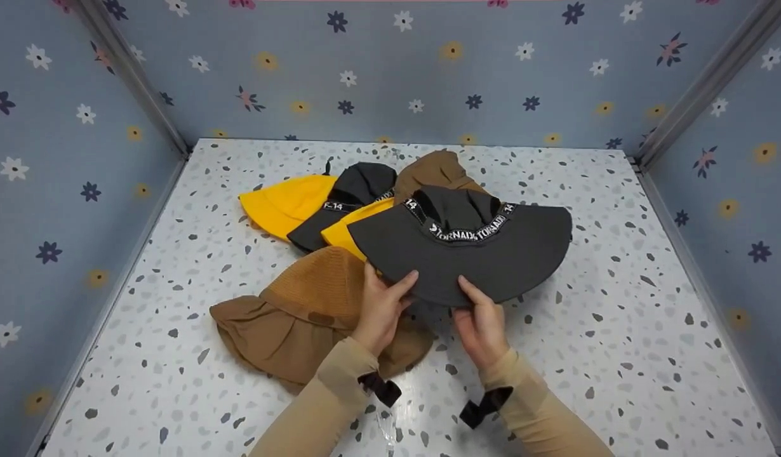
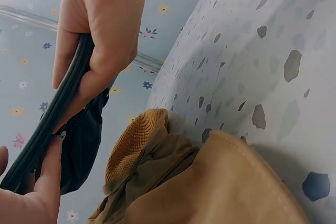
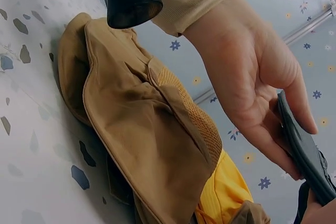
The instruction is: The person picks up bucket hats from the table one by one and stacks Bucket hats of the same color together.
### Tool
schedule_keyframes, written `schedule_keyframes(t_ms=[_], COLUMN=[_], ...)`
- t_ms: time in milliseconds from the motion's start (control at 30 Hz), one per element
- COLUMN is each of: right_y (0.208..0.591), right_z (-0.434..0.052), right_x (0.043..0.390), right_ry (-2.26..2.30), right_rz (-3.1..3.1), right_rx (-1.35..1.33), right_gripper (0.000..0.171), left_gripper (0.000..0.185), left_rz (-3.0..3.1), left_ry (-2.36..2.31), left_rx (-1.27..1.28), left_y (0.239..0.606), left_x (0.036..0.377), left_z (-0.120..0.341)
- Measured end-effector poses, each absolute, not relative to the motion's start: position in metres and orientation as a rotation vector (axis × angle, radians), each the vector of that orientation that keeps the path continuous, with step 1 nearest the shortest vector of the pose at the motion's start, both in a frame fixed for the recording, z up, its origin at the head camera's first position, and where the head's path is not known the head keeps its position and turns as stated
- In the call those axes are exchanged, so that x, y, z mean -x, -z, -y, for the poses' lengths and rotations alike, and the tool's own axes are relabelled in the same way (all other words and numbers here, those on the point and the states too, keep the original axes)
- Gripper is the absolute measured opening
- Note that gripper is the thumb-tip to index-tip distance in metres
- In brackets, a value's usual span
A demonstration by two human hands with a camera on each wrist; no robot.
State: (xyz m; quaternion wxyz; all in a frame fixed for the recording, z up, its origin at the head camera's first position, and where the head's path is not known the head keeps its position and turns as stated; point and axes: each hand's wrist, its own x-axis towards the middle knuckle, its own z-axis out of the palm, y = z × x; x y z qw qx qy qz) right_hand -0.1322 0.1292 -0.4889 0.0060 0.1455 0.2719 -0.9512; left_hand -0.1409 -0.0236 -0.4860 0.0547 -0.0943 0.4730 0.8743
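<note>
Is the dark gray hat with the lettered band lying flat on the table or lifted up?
Lifted: both hands, left hand and right hand, pinch the gray hat by its brim edge.

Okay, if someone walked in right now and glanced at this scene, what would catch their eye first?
Most likely the dark grey hat with the white lettered band, held up by its brim at the centre of the table, the left hand and right hand each pinching the near edge. Behind it lies a heap of hats, the bright yellow hat standing out at the left, and a brown hat lies just under the left hand on the speckled table.
</note>
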Motion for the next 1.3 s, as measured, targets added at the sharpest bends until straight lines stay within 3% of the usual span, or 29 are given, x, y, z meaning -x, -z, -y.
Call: schedule_keyframes(t_ms=[200,667,1033,1300], right_y=[0.489,0.492,0.493,0.493], right_z=[-0.127,-0.138,-0.151,-0.166], right_x=[0.131,0.134,0.142,0.151], right_ry=[2.982,2.936,2.916,2.937], right_rz=[-0.818,-0.882,-0.994,-1.02], right_rx=[-0.426,-0.509,-0.472,-0.482], right_gripper=[0.06,0.042,0.062,0.064], left_gripper=[0.091,0.089,0.085,0.086], left_rz=[-1.43,-1.47,-1.453,-1.438], left_ry=[-2.661,-2.65,-2.641,-2.622], left_rx=[0.245,0.21,0.24,0.252], left_y=[0.487,0.487,0.487,0.487], left_x=[0.139,0.14,0.145,0.15], left_z=[0.019,0.023,0.026,0.027])
